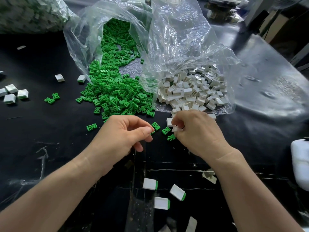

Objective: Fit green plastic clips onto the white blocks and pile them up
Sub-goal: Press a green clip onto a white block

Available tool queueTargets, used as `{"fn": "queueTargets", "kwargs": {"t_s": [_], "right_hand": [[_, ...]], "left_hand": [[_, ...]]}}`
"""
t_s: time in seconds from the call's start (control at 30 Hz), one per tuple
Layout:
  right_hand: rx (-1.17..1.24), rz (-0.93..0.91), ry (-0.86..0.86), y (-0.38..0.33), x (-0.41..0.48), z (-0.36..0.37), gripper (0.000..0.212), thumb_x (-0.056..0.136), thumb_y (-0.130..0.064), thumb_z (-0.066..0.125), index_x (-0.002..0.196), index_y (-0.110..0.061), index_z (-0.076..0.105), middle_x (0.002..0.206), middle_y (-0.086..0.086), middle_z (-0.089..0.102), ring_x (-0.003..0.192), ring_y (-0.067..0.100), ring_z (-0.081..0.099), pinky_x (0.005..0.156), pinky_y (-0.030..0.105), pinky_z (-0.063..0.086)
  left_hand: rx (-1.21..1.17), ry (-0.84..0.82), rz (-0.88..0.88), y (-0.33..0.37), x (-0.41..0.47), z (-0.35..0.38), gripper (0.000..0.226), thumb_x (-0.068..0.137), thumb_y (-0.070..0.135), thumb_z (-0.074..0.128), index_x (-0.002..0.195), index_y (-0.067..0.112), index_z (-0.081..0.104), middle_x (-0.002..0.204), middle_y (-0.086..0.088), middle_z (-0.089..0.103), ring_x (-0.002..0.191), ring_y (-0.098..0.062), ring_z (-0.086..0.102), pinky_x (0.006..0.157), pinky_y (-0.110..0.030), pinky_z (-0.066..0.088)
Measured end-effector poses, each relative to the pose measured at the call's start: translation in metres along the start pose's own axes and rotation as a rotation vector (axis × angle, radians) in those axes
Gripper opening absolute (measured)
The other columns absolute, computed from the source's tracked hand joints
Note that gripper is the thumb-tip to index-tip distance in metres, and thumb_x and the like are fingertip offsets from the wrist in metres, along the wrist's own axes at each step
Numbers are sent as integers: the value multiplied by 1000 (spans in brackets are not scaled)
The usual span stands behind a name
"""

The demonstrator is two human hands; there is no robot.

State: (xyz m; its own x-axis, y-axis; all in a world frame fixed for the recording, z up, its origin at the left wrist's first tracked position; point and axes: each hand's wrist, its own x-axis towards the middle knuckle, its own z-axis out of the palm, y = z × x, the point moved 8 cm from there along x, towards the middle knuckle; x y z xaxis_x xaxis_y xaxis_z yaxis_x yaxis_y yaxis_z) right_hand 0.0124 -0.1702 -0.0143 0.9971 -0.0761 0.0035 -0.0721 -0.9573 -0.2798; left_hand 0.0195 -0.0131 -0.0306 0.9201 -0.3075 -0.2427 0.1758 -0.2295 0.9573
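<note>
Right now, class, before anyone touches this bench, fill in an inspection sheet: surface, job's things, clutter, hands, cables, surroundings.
Surface: black scuffed tabletop.
Job's things: heap of green plastic clips spilling from a clear plastic bag; small white plastic blocks in a second clear bag; three clipped blocks near the front; further clipped blocks far left.
Clutter: white paper-like scraps; white container at the right edge.
Hands: left hand pinches a green clip; right hand grips a white block.
Cables: nothing seen.
Surroundings: a filled plastic bag far left; blurred equipment behind.
</note>
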Motion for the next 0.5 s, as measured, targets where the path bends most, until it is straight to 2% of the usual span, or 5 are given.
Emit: {"fn": "queueTargets", "kwargs": {"t_s": [0.2,0.3,0.33,0.4,0.5], "right_hand": [[57,-5,-57,2,1,6,19,89,-18,52,107,-18,54,103,-1,56,94,17,51,77,26,38],[410,-43,-10,-6,-3,-3,12,86,-21,59,97,-22,55,86,-11,55,77,0,52,67,9,38],[538,-80,-19,-16,-5,-3,13,83,-20,63,92,-25,56,80,-14,55,71,-2,52,64,8,40],[680,-155,-60,-35,-10,2,20,78,-17,69,84,-30,55,75,-13,58,66,-3,53,63,11,45],[781,-164,-58,-44,-11,9,14,78,-19,70,85,-23,59,77,-10,62,69,2,58,65,20,49]], "left_hand": [[-22,42,-8,-1,2,-5,11,83,7,62,78,15,68,69,-1,71,48,-5,58,38,-15,39],[-107,2,-17,-1,2,1,15,81,5,63,92,15,65,83,-7,71,59,-10,65,47,-18,51],[-147,-28,-25,0,1,5,18,80,5,63,95,14,63,86,-8,70,62,-12,66,51,-20,53],[-180,-53,-14,0,0,9,16,78,5,62,94,8,64,82,-11,71,64,-13,67,56,-20,55],[-195,41,36,2,2,-2,5,80,4,60,83,5,65,68,-7,70,60,-12,66,53,-19,54]]}}
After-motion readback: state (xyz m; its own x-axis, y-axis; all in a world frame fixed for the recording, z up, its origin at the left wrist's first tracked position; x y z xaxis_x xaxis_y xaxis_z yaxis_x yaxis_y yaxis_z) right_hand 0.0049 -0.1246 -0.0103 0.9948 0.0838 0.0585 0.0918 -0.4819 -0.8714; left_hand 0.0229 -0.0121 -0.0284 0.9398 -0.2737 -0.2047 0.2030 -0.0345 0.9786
